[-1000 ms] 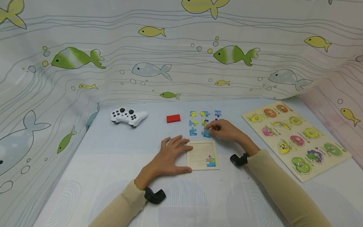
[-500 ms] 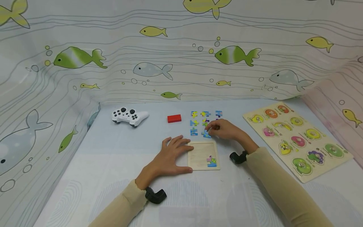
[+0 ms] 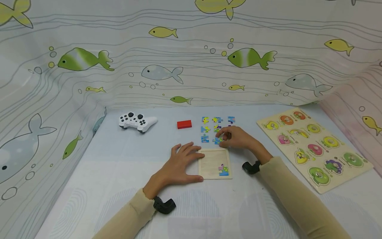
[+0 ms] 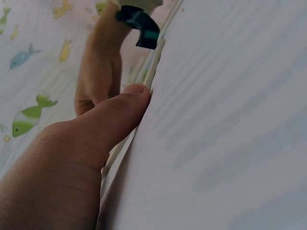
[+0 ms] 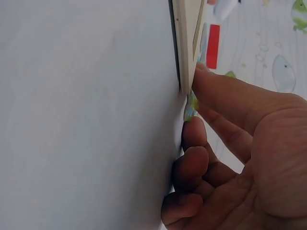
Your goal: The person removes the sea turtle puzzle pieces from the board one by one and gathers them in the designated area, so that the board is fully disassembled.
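A square wooden puzzle tray (image 3: 230, 166) lies on the table, with a few joined jigsaw pieces (image 3: 223, 171) in its lower right corner. My left hand (image 3: 176, 167) rests at the tray's left side, fingers spread, fingertips and thumb touching its edge. Just beyond the tray's far edge, my right hand (image 3: 235, 137) pinches a blue puzzle piece (image 3: 217, 141) between thumb and fingers, low at the table. That piece (image 5: 190, 109) shows partly in the right wrist view. Other loose pieces (image 3: 205, 129) lie in rows behind it, some partly hidden by the right hand.
A red block (image 3: 184, 124) lies left of the loose pieces. Farther left sits a white game controller (image 3: 138, 122). On the right is a wooden fruit puzzle board (image 3: 310, 146). A fish-patterned cloth (image 3: 191, 59) rises behind the table.
The blue piece under my right fingers has turned a little and sits straighter. The right hand has barely shifted; the left hand stays at the tray. The whole view drifts slightly right.
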Action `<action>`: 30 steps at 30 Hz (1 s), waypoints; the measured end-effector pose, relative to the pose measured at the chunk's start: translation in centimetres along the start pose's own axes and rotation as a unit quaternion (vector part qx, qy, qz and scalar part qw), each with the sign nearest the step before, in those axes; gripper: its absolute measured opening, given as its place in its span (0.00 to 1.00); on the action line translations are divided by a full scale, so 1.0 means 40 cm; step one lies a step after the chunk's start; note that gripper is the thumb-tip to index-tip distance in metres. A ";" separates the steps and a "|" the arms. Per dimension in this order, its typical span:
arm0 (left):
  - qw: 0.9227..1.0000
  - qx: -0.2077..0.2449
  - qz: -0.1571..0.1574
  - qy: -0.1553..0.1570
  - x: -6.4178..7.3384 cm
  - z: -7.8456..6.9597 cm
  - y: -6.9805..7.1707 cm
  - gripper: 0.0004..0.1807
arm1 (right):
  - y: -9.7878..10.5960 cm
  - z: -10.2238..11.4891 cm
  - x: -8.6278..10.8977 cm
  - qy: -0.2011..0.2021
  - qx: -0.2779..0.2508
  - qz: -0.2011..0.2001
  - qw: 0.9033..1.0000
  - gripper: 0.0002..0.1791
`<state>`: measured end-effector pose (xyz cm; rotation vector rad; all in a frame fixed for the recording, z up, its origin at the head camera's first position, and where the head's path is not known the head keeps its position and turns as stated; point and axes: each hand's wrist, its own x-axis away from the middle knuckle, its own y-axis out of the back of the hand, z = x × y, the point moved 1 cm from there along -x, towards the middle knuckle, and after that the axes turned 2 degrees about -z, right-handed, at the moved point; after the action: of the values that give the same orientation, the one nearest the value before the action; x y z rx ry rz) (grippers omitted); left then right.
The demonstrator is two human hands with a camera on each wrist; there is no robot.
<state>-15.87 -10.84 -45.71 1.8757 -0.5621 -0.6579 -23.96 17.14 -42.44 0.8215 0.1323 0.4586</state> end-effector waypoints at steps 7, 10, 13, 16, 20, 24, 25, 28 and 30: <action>1.000 -0.003 0.000 0.000 -0.001 0.000 0.000 0.41 | 0.001 0.001 -0.004 -0.003 0.006 0.003 1.000 0.18; 1.000 -0.003 -0.001 0.000 -0.001 0.000 0.000 0.41 | 0.002 0.001 -0.008 -0.005 0.006 0.003 1.000 0.18; 1.000 -0.002 -0.001 0.000 -0.001 -0.001 0.001 0.41 | 0.003 0.000 -0.013 -0.001 0.005 0.003 1.000 0.18; 1.000 0.000 -0.002 -0.002 0.000 -0.001 0.001 0.41 | 0.004 -0.003 -0.017 0.001 0.008 0.003 1.000 0.18; 1.000 0.000 -0.001 -0.002 0.000 -0.001 0.000 0.41 | 0.006 0.000 -0.020 0.000 0.014 0.003 1.000 0.18; 1.000 0.002 0.000 -0.002 0.000 -0.001 0.000 0.41 | 0.009 0.004 -0.020 -0.002 0.018 0.002 1.000 0.19; 1.000 0.003 0.000 -0.002 0.000 -0.001 0.000 0.41 | 0.010 0.003 -0.020 -0.003 0.019 0.000 1.000 0.19; 1.000 0.003 0.000 -0.002 -0.001 -0.001 0.001 0.41 | 0.013 0.001 -0.016 -0.003 0.019 -0.010 1.000 0.18; 1.000 0.002 -0.001 -0.002 -0.002 -0.001 0.001 0.41 | 0.015 -0.004 -0.012 0.004 0.016 -0.020 1.000 0.18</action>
<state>-15.90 -10.80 -45.65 1.8789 -0.5651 -0.6615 -24.63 17.39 -42.14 0.8464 0.1635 0.4241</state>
